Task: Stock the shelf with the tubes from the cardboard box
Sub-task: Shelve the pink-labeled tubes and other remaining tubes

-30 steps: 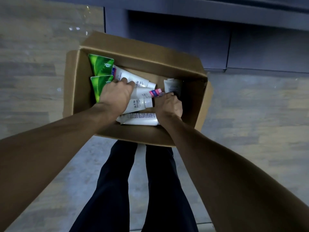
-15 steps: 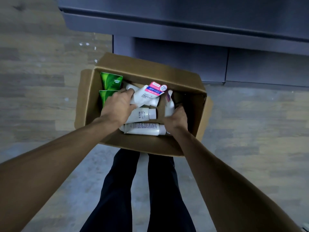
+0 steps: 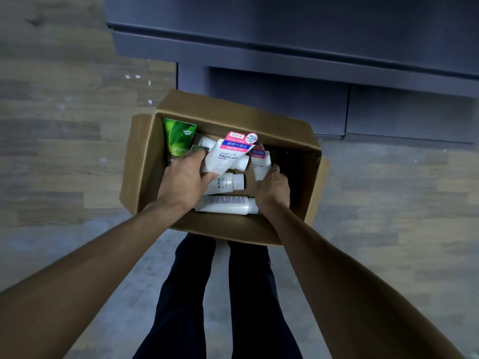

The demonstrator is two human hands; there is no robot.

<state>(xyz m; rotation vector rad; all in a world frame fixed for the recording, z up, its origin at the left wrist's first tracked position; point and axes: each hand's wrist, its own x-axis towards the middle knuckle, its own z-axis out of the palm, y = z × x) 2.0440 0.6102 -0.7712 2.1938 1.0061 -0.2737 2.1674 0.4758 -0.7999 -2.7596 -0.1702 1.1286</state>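
tubes fill the cardboard box (image 3: 145, 161) that i see on the floor just ahead of my own dark trouser legs (image 3: 220, 294), and i am looking straight down over both forearms into it. nearest me inside, a white tube (image 3: 228, 205) lies on its side along the near wall, and a second white tube (image 3: 228, 183) lies just beyond it, cap pointing right. my left hand (image 3: 185, 177) is curled round the lower end of a white facial wash tube (image 3: 228, 154) with a pink and blue label, thumb on its front, lifting it at a tilt above the others. my right hand (image 3: 273, 187) reaches in at the right side and its fingers are closed on another tube (image 3: 260, 163) of the same pink-labelled kind, standing nearly upright; the fingertips are hidden in the dark corner of the box. further in, a green tube (image 3: 178, 137) leans against the left wall, and the corner of a second green one shows just by my left fingers. beyond the box, wood-look floor planks (image 3: 64, 151) run to the left, and the dark grey shelf unit (image 3: 311, 60) stands at the far side, its lowest ledge overhanging the base panels
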